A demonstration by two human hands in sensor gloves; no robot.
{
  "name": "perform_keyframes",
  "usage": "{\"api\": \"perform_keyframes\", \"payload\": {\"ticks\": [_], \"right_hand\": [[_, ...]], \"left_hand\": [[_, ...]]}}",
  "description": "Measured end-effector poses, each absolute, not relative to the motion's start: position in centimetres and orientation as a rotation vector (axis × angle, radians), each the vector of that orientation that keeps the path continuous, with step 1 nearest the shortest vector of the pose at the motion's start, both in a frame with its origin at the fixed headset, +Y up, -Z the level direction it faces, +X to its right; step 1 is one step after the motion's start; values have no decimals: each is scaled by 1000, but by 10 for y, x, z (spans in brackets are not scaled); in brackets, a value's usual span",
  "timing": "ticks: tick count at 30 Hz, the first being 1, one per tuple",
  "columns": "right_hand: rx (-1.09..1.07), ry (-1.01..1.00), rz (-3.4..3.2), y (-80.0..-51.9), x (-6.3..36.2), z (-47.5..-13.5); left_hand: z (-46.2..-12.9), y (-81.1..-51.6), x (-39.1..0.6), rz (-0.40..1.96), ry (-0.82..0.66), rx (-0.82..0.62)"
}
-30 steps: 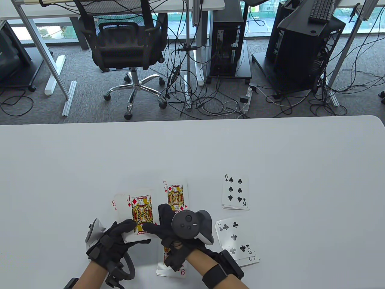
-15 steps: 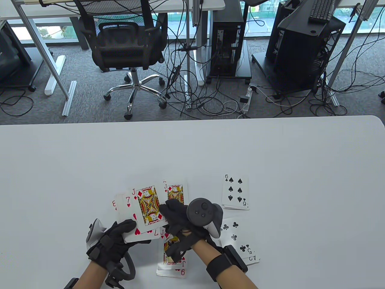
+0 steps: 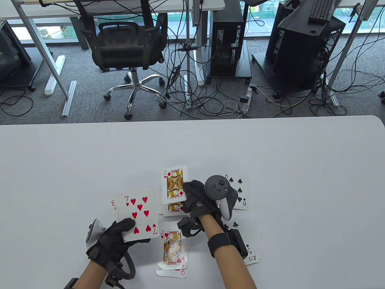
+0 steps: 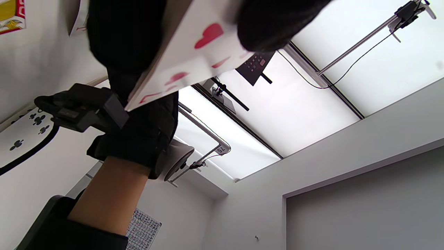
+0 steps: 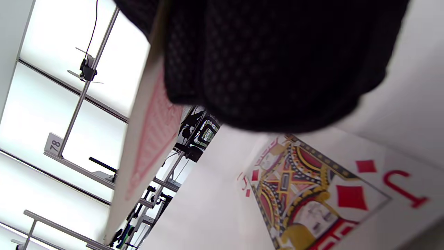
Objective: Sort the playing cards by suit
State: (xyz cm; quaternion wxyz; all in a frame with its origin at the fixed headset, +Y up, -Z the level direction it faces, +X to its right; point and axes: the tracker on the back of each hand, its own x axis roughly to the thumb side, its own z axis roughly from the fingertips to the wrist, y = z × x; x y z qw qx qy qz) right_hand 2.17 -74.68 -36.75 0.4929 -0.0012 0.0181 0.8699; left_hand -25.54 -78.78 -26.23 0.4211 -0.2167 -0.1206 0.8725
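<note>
Red jack of diamonds (image 3: 174, 184) pinched by right hand (image 3: 197, 200) — left hand (image 3: 115, 237) grips the hearts-topped deck (image 3: 137, 212).

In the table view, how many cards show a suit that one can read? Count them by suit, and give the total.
Hearts: 2 (7 of hearts, jack of hearts)
Diamonds: 2 (held jack of diamonds, lying jack of diamonds)
Spades: 1 (6 of spades)
Clubs: 1 (5 of clubs)
Total: 6; cards showing only a corner are not counted.
</note>
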Motion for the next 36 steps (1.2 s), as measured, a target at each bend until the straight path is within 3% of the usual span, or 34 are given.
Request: {"api": "perform_keyframes", "payload": {"ticks": [14,21,36], "right_hand": [[148,180,3041,-769,-33,-379],[210,186,3167,-767,-41,-376],[486,-129,2339,-706,-31,-319]], "left_hand": [[-262,-788,-256,2186,-303,-542],[-263,-788,-257,2183,-303,-543],[-263,-789,-257,2174,-294,-547]]}}
